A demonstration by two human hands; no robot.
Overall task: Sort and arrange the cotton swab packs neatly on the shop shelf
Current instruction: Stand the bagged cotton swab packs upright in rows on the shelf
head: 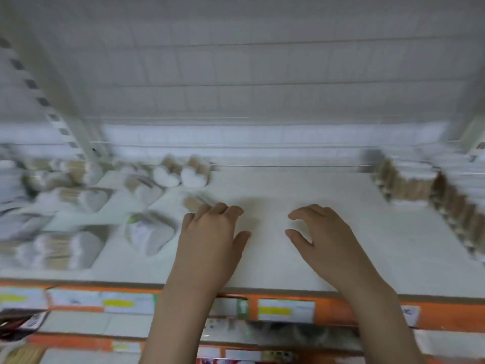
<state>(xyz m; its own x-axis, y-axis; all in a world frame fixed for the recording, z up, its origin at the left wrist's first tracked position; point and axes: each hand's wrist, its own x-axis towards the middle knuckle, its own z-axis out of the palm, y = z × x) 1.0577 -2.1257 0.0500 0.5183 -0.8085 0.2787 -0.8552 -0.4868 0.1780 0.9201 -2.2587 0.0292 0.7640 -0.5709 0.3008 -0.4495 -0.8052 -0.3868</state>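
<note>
The view is blurred by motion. Both my hands hover over the bare middle of the white shelf (262, 258) and hold nothing. My left hand (212, 240) has its fingers loosely bent, fingertips close to a cotton swab pack (194, 200). My right hand (320, 237) is relaxed, fingers slightly curled, apart from any pack. Several heart-shaped cotton swab packs (149, 232) lie scattered over the left part of the shelf. Two heart-shaped packs (181, 172) stand at the back. Stacked cotton swab packs (409, 185) line the right side.
A wire rail (288, 166) runs along the shelf's back. An orange price strip with white labels (286, 310) edges the shelf's front. A lower shelf with other goods (262, 334) shows below. A slotted upright post (52, 111) stands at the left.
</note>
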